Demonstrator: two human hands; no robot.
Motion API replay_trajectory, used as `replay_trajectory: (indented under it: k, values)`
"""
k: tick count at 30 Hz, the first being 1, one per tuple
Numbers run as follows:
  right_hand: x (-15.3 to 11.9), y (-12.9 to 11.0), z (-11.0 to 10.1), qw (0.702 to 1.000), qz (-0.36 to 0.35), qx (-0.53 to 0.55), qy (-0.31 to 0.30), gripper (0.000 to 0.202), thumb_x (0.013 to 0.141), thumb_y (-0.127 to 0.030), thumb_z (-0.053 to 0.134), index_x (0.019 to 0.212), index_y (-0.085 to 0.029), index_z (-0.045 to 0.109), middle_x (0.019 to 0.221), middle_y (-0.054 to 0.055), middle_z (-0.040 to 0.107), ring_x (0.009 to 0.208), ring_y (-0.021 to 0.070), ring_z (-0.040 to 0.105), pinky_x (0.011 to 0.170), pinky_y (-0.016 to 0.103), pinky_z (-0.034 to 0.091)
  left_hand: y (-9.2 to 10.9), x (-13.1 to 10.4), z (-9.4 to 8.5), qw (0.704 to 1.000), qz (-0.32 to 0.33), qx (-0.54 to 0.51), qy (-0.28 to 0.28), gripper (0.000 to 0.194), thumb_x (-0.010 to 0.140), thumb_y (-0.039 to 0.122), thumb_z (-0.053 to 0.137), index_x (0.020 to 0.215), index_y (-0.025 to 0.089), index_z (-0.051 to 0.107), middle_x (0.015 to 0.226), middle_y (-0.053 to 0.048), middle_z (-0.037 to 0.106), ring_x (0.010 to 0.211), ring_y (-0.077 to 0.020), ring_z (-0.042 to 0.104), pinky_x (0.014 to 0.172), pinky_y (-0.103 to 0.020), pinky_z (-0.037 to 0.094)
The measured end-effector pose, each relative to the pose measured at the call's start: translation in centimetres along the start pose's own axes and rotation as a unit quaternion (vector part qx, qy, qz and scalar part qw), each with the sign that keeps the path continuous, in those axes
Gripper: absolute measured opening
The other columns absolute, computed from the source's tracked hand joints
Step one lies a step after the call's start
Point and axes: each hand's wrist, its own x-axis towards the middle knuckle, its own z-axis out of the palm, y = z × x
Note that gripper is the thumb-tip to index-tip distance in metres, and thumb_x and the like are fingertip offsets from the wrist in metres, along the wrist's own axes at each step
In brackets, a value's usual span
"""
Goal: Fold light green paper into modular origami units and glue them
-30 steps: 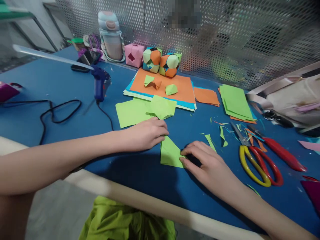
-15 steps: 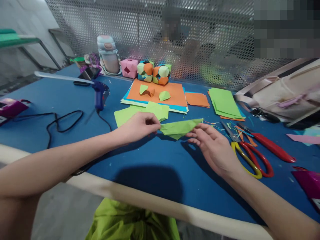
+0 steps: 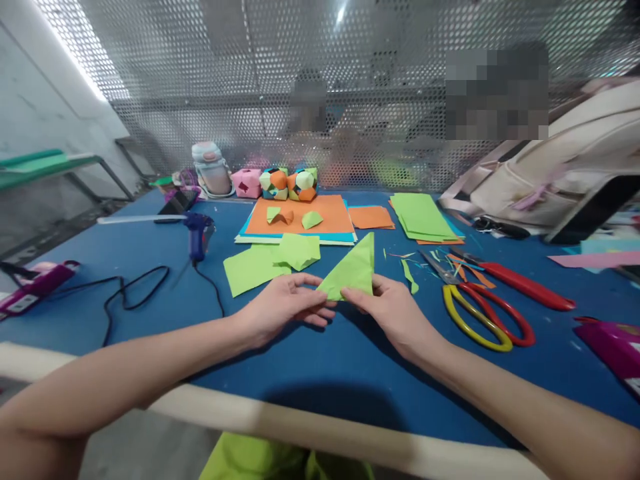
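A folded green paper triangle [image 3: 354, 268] is held up between both hands above the blue table [image 3: 320, 360]. My left hand [image 3: 287, 307] pinches its lower left corner, the other fingers spread below. My right hand [image 3: 393, 310] grips the lower right part, thumb in front and fingers behind. Loose green sheets [image 3: 255, 267] lie just beyond my left hand. Behind them, two small folded pieces, one green [image 3: 313, 220] and one green and orange [image 3: 280, 215], rest on an orange sheet [image 3: 327, 208].
Scissors [image 3: 467, 300], a red-handled tool [image 3: 527, 287] and paper scraps lie right. A blue glue gun [image 3: 197, 237] with its cord stands left. Paper cubes [image 3: 303, 185], a bottle [image 3: 213, 170], green sheets [image 3: 420, 217] and a bag [image 3: 560, 160] sit farther back.
The green paper has turned from a long, low shape to an upright triangle. My right hand has moved left, nearer my left hand, its thumb now on the paper. The view has shifted upward.
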Motion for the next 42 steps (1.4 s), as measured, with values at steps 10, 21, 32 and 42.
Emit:
replay_trajectory:
  k: [10, 21, 32, 42]
  values:
    - [0.0, -0.5, 0.0, 0.967, 0.069, 0.243, -0.044, 0.032, 0.062, -0.043, 0.075, 0.073, -0.017, 0.059, 0.061, -0.005, 0.052, 0.051, 0.0076, 0.045, 0.049, 0.022, 0.036, 0.0, -0.2, 0.3, 0.998, -0.023, -0.055, 0.018, 0.016, 0.080, 0.014, 0.062, 0.079, 0.014, 0.046, 0.076, -0.011, 0.072, 0.065, -0.0164, 0.070, 0.056, -0.020, 0.056]
    - [-1.5, 0.9, 2.0, 0.977, 0.061, 0.192, -0.066, 0.027, 0.063, -0.037, 0.074, 0.069, -0.012, 0.064, 0.061, -0.001, 0.057, 0.051, 0.0073, 0.041, 0.049, 0.023, 0.031, -1.1, -0.4, 1.7, 1.000, -0.001, -0.017, -0.025, 0.029, 0.076, 0.027, 0.068, 0.081, 0.014, 0.042, 0.077, -0.014, 0.072, 0.066, -0.0175, 0.069, 0.058, -0.024, 0.056]
    - [-0.4, 0.7, 0.6, 0.981, 0.040, 0.187, 0.019, 0.028, 0.061, -0.038, 0.075, 0.056, -0.016, 0.058, 0.050, -0.005, 0.050, 0.048, 0.0074, 0.041, 0.052, 0.024, 0.031, -1.5, -0.5, 1.2, 1.000, -0.003, 0.023, -0.005, 0.036, 0.072, 0.030, 0.071, 0.081, 0.017, 0.038, 0.079, -0.012, 0.072, 0.070, -0.0196, 0.069, 0.063, -0.028, 0.055]
    - [-0.8, -0.4, 0.3, 0.996, 0.020, 0.081, -0.009, 0.028, 0.066, -0.041, 0.067, 0.057, -0.015, 0.061, 0.050, -0.003, 0.052, 0.048, 0.0083, 0.043, 0.050, 0.024, 0.033, 0.5, -1.1, 0.8, 0.997, 0.018, 0.073, -0.018, 0.023, 0.078, 0.027, 0.064, 0.095, 0.014, 0.060, 0.089, -0.007, 0.064, 0.078, -0.0160, 0.062, 0.052, -0.025, 0.058]
